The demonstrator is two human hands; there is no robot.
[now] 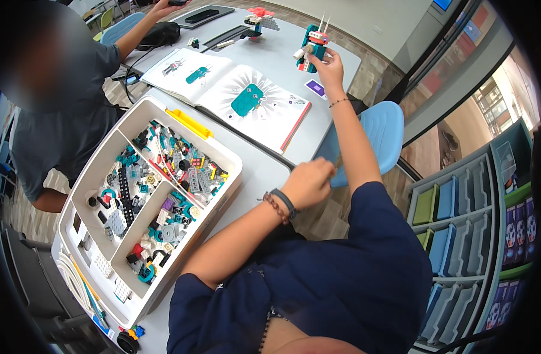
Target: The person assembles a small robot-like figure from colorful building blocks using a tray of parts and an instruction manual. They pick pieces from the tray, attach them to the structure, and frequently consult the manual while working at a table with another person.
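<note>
With my right arm stretched far out, my right hand (329,66) grips a brick-built model (313,48) over the far right of the table. The model is teal, white and red, with two pale spikes upright on top. My left hand (313,183) is curled closed near the table's front edge, wearing bands at the wrist; its fingers are partly hidden, and nothing shows in it. An open instruction booklet (247,100) lies beyond, with teal model pictures. To the left stands a white sorting tray (226,154) full of loose building bricks (158,177).
Across the table, at left, another person (69,112) reaches out an arm with a dark object. A second brick model (258,25) and a tablet (202,16) rest at the back. A blue chair (376,133) stands at right, near shelves with trays (459,230).
</note>
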